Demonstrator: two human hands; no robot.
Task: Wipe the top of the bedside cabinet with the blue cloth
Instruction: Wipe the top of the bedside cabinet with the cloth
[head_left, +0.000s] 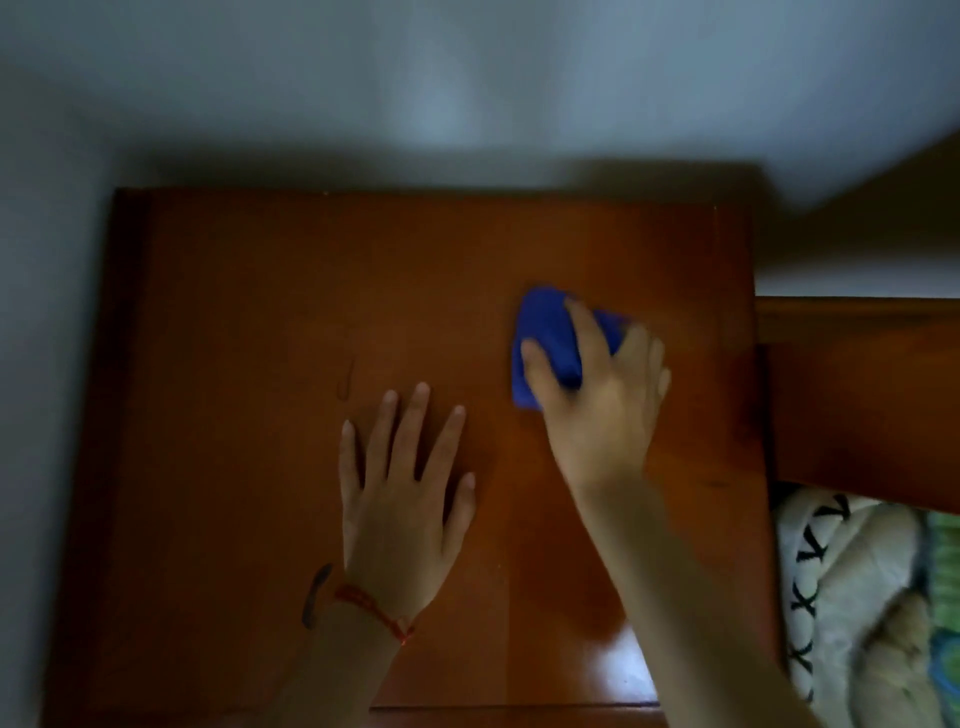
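The bedside cabinet (260, 312) has a glossy reddish-brown wooden top that fills the middle of the view. A bunched blue cloth (548, 332) lies on its right half. My right hand (602, 395) grips the cloth from above, thumb on its left side and fingers curled over it, and hides its right part. My left hand (405, 499) rests flat on the top near the middle, fingers spread and straight, with a red string bracelet at the wrist. The picture is dim and slightly blurred.
A pale wall (467, 93) runs behind and to the left of the cabinet. A wooden bed frame (857, 395) adjoins its right side, with patterned white bedding (841, 587) below. A small dark mark (317, 597) lies near the left wrist.
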